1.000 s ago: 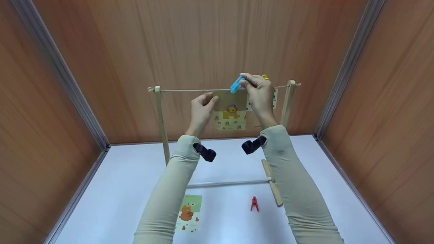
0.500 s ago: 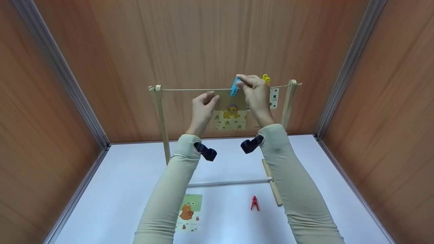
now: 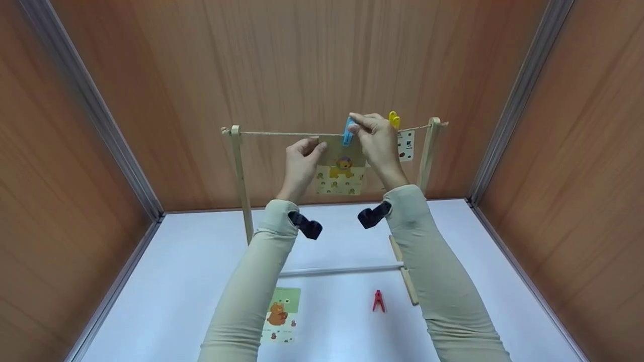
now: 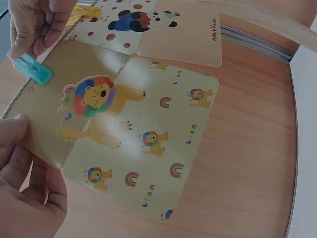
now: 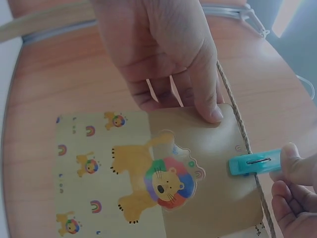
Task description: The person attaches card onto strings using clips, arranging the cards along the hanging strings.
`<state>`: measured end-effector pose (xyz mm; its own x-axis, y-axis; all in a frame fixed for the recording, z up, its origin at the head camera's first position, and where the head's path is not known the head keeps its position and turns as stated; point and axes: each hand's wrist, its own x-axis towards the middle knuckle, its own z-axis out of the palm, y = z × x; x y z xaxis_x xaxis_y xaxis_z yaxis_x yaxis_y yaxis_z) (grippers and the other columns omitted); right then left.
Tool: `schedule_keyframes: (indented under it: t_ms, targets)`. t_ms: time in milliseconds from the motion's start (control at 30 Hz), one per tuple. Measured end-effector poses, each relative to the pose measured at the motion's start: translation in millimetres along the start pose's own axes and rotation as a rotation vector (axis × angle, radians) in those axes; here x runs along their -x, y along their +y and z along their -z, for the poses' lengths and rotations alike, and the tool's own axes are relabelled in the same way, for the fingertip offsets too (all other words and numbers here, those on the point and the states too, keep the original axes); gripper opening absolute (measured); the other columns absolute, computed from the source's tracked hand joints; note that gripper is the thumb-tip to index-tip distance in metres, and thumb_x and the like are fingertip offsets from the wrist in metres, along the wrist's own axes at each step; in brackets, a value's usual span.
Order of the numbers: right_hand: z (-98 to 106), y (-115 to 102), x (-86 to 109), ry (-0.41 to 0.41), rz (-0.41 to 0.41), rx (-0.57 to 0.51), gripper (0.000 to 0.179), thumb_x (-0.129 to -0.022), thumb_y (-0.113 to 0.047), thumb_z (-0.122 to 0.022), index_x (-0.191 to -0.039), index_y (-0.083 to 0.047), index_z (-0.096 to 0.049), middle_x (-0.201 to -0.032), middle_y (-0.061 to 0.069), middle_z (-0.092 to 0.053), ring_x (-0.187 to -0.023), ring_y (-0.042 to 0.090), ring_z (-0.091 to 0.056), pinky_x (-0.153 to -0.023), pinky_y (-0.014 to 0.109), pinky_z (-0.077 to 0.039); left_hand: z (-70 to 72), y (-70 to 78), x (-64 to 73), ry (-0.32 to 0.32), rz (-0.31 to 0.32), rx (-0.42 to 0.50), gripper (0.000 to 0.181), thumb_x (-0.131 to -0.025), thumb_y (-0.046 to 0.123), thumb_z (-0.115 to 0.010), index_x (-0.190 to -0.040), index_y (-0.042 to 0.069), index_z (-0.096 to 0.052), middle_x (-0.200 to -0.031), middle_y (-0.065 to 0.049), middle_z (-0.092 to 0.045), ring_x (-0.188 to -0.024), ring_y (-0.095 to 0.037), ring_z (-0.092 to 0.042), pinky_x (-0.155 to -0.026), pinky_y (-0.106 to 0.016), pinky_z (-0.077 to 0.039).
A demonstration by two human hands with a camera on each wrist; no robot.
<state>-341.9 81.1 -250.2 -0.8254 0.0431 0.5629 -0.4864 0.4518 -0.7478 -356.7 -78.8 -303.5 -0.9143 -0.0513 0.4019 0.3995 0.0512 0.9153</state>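
Note:
A lion card (image 4: 163, 119), brown at the top and cream below, hangs at the twine (image 3: 282, 133). My left hand (image 3: 302, 163) pinches its upper left corner between thumb and fingers. At the card's top edge a blue clothespin (image 5: 255, 162) sits across the twine, its tip over the card. Thumb and fingers of my right hand (image 3: 380, 143) pinch the handle end of that clothespin. Behind the right hand, a panda card (image 4: 178, 29) hangs from the same twine under a yellow clothespin (image 3: 394, 119).
Two wooden posts (image 3: 426, 151) carry the twine, with a white bar (image 3: 342, 270) low between them and a wooden foot (image 3: 410, 286) at right. A bear card (image 3: 282, 315) and a red clothespin (image 3: 378, 301) lie on the white table (image 3: 201, 261).
My right hand has brought the blue clothespin down from above the twine, turning it more upright, onto the lion card's top edge. The left hand stays at the corner; the card's lower edge swung slightly.

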Motion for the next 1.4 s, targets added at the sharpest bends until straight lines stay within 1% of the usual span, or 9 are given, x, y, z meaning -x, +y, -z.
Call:
schedule_keyframes:
  t_ms: [233,467,567,767,967,1100,1233,1400]
  targets:
    - [2.1,3.1,0.3,-0.065,-0.023,0.029,0.035,-0.094,-0.016,-0.059,-0.128,-0.009,-0.060,-0.121,0.009,-0.063,-0.111,0.020,-0.061,-0.098,0.029,-0.048,-0.9,-2.2,0.7,0.001,0.007,0.005,0.025,-0.095,0.016,-0.060,-0.113,0.000,-0.066,-0.109,-0.013,-0.068,-0.097,-0.017,-0.062,-0.085,-0.027,-0.050]
    - [5.3,5.9,1.4,-0.113,-0.004,0.039,0.038,-0.094,-0.017,-0.058,-0.131,-0.009,-0.056,-0.124,0.009,-0.060,-0.112,0.020,-0.060,-0.100,0.029,-0.047,-1.8,-3.5,1.9,0.001,0.012,-0.004,0.024,-0.095,0.014,-0.060,-0.113,0.000,-0.066,-0.110,-0.014,-0.067,-0.098,-0.017,-0.061,-0.087,-0.028,-0.050]
    - [5.1,7.6,1.5,-0.121,0.016,0.045,0.039,-0.094,-0.017,-0.059,-0.133,-0.009,-0.055,-0.125,0.009,-0.060,-0.112,0.020,-0.060,-0.099,0.030,-0.048,-2.1,-3.6,1.4,0.003,0.008,-0.017,0.025,-0.095,0.014,-0.060,-0.114,-0.002,-0.065,-0.111,-0.015,-0.067,-0.099,-0.019,-0.062,-0.089,-0.029,-0.050]
    - [2.8,11.5,2.9,-0.098,0.047,0.037,0.040,-0.094,-0.020,-0.060,-0.133,-0.010,-0.056,-0.126,0.009,-0.061,-0.112,0.020,-0.060,-0.097,0.029,-0.049,-2.1,-3.7,1.6,0.001,0.001,-0.028,0.027,-0.095,0.012,-0.061,-0.116,-0.004,-0.064,-0.115,-0.018,-0.066,-0.104,-0.023,-0.062,-0.093,-0.032,-0.050]
    - [2.0,13.9,6.6,-0.078,0.099,0.060,0.040,-0.094,-0.021,-0.060,-0.132,-0.012,-0.056,-0.128,0.007,-0.061,-0.110,0.020,-0.054,-0.096,0.029,-0.049,-1.9,-3.4,3.1,-0.002,-0.001,-0.021,0.026,-0.094,0.012,-0.061,-0.116,-0.003,-0.064,-0.115,-0.017,-0.067,-0.105,-0.023,-0.063,-0.093,-0.031,-0.050]
    - [0.8,17.1,8.6,-0.066,0.153,0.067,0.038,-0.095,-0.022,-0.059,-0.132,-0.011,-0.057,-0.126,0.007,-0.062,-0.107,0.019,-0.053,-0.094,0.029,-0.050,-2.1,-2.8,3.4,0.004,-0.007,-0.014,0.025,-0.095,0.011,-0.060,-0.115,-0.003,-0.064,-0.115,-0.017,-0.067,-0.104,-0.023,-0.063,-0.092,-0.031,-0.050]
    - [-0.3,21.4,10.2,-0.044,0.222,0.066,0.036,-0.096,-0.020,-0.058,-0.131,-0.009,-0.058,-0.125,0.009,-0.064,-0.106,0.019,-0.053,-0.092,0.030,-0.051,-2.1,-3.0,3.6,0.010,-0.016,-0.005,0.026,-0.095,0.010,-0.059,-0.117,-0.004,-0.062,-0.117,-0.019,-0.066,-0.107,-0.024,-0.063,-0.094,-0.032,-0.050]
    - [0.0,27.3,12.4,0.005,0.307,0.058,0.036,-0.096,-0.017,-0.059,-0.129,-0.005,-0.059,-0.126,0.011,-0.063,-0.111,0.022,-0.055,-0.094,0.033,-0.051,-1.9,-4.9,5.9,-0.012,-0.031,-0.002,0.032,-0.097,0.011,-0.055,-0.127,-0.001,-0.057,-0.122,-0.019,-0.063,-0.114,-0.025,-0.060,-0.099,-0.034,-0.047]
